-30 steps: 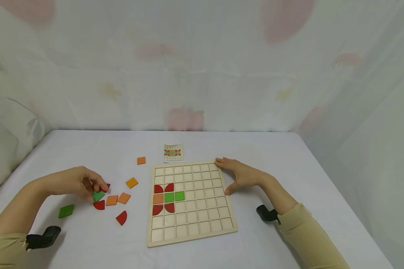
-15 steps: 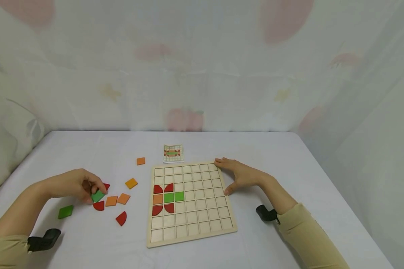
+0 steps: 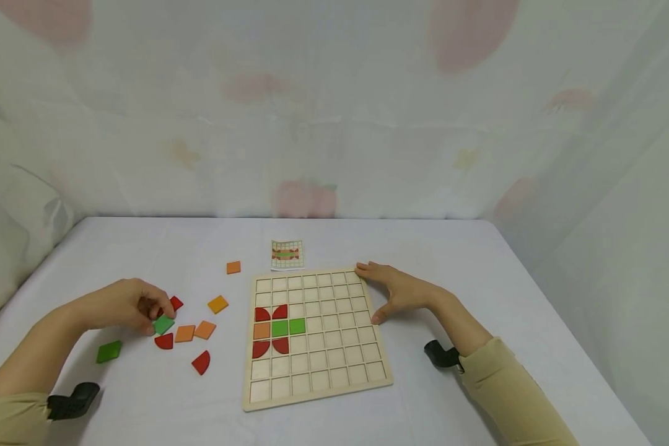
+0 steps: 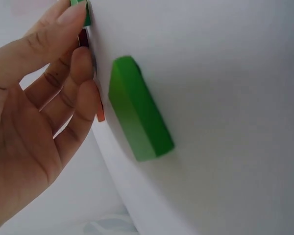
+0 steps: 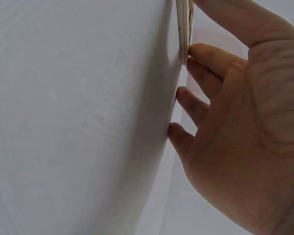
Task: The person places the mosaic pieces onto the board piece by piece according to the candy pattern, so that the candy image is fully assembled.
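Backdrop [image 3: 390,124]: pale fabric with faded red and yellow prints, standing along the far edge of the worktop.

Worktop [image 3: 440,248]: white-covered. Wide room between board and right edge; broad strip also along the far edge. Left side occupied by loose tiles, well inside the edge.

Grid board [image 3: 337,357]: light wood, square, flat near the middle, turned slightly. Pieces occupy cells on its left side only: left column, an orange square [image 3: 261,330] between two red quarter-circles; next column, a green square [image 3: 280,327] between two more; third column, one green square [image 3: 297,326].

Hands, two. Left hand [image 3: 125,305]: arm from lower left, wrist bent, fingers curled downward; thumb and fingertips pinch a green tile [image 3: 163,324] low at the worktop, left of the board. Right hand [image 3: 399,287]: arm from lower right, fingers spread; thumb against the board's right edge, fingertips at its far right corner; nothing grasped.

Pattern card [image 3: 287,254]: flat, just beyond the board's far edge.

Loose tiles, left of board: four orange-toned squares, one amber [image 3: 218,304]; three red quarter-circles, nearest the viewer [image 3: 201,362]; one green rhombus [image 3: 108,351], near the left wrist.
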{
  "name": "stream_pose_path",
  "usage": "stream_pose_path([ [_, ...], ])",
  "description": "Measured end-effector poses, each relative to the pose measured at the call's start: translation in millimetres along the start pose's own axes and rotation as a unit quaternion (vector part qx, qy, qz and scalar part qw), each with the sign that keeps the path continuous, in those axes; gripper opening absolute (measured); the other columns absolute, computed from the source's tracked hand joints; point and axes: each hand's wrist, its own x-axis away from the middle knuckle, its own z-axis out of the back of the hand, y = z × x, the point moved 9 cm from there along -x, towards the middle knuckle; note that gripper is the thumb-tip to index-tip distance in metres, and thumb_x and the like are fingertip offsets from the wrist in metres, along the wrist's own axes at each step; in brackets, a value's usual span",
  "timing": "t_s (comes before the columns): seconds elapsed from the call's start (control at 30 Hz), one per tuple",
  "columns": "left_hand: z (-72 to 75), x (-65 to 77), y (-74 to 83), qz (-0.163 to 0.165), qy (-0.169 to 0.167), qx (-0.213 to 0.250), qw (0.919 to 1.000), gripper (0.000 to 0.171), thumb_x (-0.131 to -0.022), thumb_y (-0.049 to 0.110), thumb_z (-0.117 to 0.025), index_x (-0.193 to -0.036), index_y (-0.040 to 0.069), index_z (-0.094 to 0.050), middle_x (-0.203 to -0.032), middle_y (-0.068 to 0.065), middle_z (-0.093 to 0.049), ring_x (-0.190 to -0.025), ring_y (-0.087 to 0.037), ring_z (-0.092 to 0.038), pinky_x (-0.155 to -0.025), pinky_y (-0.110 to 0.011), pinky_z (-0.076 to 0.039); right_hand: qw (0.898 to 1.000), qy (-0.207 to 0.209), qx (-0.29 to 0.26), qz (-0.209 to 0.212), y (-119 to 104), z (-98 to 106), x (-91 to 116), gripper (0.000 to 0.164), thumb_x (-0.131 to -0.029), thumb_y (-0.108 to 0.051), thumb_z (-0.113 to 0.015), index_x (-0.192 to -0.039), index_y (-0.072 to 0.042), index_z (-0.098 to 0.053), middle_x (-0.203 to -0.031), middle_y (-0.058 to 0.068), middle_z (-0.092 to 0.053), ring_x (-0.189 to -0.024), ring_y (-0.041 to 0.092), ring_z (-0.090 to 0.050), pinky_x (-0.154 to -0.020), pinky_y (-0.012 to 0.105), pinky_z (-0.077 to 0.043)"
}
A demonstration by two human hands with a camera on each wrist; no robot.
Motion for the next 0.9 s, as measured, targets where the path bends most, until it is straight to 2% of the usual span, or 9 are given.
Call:
stream_pose_path([
  [0.2,-0.2,-2.6,5.3,-0.005,0.016,-0.029,0.9994,0.024,-0.073,0.006,-0.079,-0.091,0.018,-0.068,-0.076,0.004,-0.053,-0.071,-0.003,-0.047,-0.062,-0.021,-0.043,1.000,0.000,-0.001,0.000,1,-1,0,0.110,-0.068,-0.042,-0.088,-0.156,-0.016,-0.028,-0.168,0.001,-0.016,-0.157,0.029,-0.008,-0.125,0.056,-0.010],
  [0.47,-1.7,-6.3,9.6,0.002,0.029,-0.032,0.9991,0.028,-0.069,0.003,-0.082,-0.082,0.013,-0.059,-0.078,0.003,-0.056,-0.071,-0.005,-0.050,-0.062,-0.021,-0.048,1.000,0.001,-0.006,0.002,2,-1,1,0.110,-0.068,-0.042,-0.088,-0.156,-0.016,-0.028,-0.168,0.002,-0.015,-0.157,0.029,-0.008,-0.125,0.057,-0.010],
  [0.6,-0.8,-6.8,12.0,0.011,0.038,-0.044,0.9982,0.030,-0.067,0.003,-0.082,-0.078,0.013,-0.056,-0.077,0.002,-0.054,-0.071,-0.006,-0.048,-0.061,-0.022,-0.045,1.000,0.001,-0.006,0.003,1,-1,1,0.110,-0.068,-0.043,-0.088,-0.156,-0.015,-0.028,-0.168,0.001,-0.016,-0.157,0.029,-0.008,-0.125,0.056,-0.010],
  [0.8,2.9,-7.1,13.6,0.039,0.034,-0.065,0.9966,0.026,-0.070,0.007,-0.082,-0.074,0.015,-0.057,-0.072,0.004,-0.055,-0.070,-0.006,-0.050,-0.061,-0.022,-0.042,1.000,0.002,-0.003,0.003,0,0,1,0.110,-0.068,-0.043,-0.088,-0.156,-0.015,-0.029,-0.167,0.000,-0.017,-0.157,0.029,-0.009,-0.125,0.056,-0.011],
  [0.9,4.3,-6.0,16.4,0.030,0.029,-0.062,0.9972,0.024,-0.071,0.008,-0.082,-0.074,0.014,-0.059,-0.072,0.004,-0.057,-0.069,-0.006,-0.050,-0.061,-0.022,-0.043,1.000,0.001,-0.003,0.000,0,0,1,0.109,-0.068,-0.043,-0.088,-0.156,-0.016,-0.029,-0.167,-0.001,-0.017,-0.157,0.029,-0.008,-0.125,0.056,-0.011],
])
